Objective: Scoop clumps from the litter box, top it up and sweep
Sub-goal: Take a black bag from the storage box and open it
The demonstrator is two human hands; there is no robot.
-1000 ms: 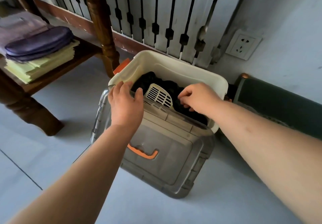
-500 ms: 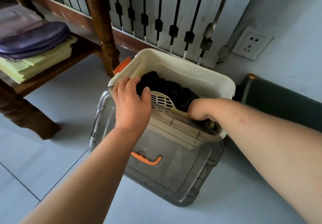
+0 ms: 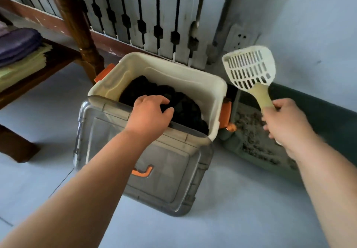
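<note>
A cream storage bin [image 3: 216, 95] stands on the floor with a dark bag [image 3: 185, 108] inside. Its grey translucent lid [image 3: 154, 168] with an orange handle is slid back toward me, half off the bin. My left hand [image 3: 149, 115] grips the lid's far edge, fingers curled over it. My right hand [image 3: 286, 122] holds the handle of a white slotted litter scoop [image 3: 249, 68], raised above the green litter box [image 3: 257, 147]. Grey litter fills that box to the right of the bin.
A slatted radiator cover [image 3: 146, 16] and a wall socket [image 3: 240, 38] are behind the bin. A wooden table leg [image 3: 77, 22] and its low shelf with folded cloths [image 3: 21, 50] stand to the left. Pale floor [image 3: 231, 218] lies in front.
My right hand has lifted the scoop out of the bin and swung it right, above the litter box. My left hand stays on the lid's edge. The view has shifted right.
</note>
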